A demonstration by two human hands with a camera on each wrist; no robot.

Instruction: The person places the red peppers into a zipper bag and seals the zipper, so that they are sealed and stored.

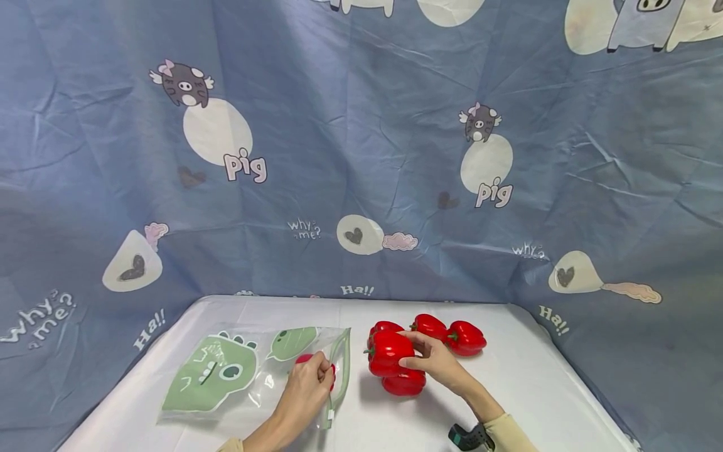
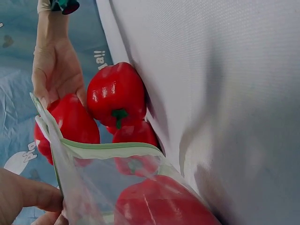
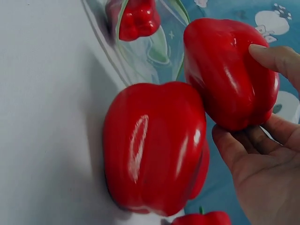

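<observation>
A clear zip bag (image 1: pixel 264 392) with green cartoon prints lies on the left of the table, its green-edged mouth facing right. My left hand (image 1: pixel 304 390) pinches the upper side of that mouth and lifts it, so the bag gapes. Inside sits one red bell pepper (image 2: pixel 159 204), partly hidden by the hand in the head view. Just right of the opening, my right hand (image 1: pixel 442 362) grips another red bell pepper (image 1: pixel 390 355) between thumb and fingers, raised above the table. Below it rests a further bell pepper (image 3: pixel 154 150), overlapped by the held one.
Behind the held pepper is a bell pepper (image 1: pixel 385 326), mostly covered. Two more, one bell pepper (image 1: pixel 430 326) and its neighbour pepper (image 1: pixel 467 339), lie at the back right. A blue printed cloth (image 1: pixel 361 157) hangs behind the white table (image 1: pixel 542 389).
</observation>
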